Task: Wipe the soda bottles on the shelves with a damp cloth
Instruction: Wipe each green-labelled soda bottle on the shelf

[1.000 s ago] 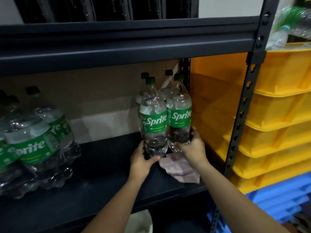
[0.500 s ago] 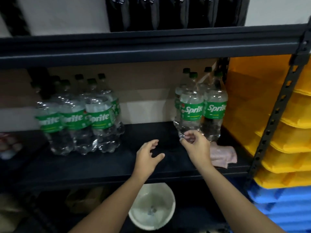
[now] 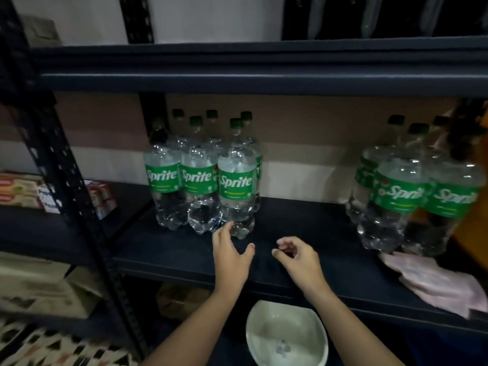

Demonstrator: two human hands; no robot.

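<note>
Several clear Sprite bottles with green labels stand in a left cluster on the dark shelf. A second cluster stands at the right. The pink cloth lies on the shelf's front edge, just before the right cluster, with no hand on it. My left hand is spread open, its fingertips at the base of the nearest left-cluster bottle. My right hand hovers over the bare shelf between the clusters, fingers loosely curled and holding nothing.
A white bowl with a little water sits below the shelf's front edge. The upper shelf beam hangs just above the bottle caps. A black upright post stands at the left, with small boxes beyond it.
The view has swung left, so the left cluster now sits in the centre. My hands left the right cluster and moved left along the shelf. The cloth stayed where it lay.
</note>
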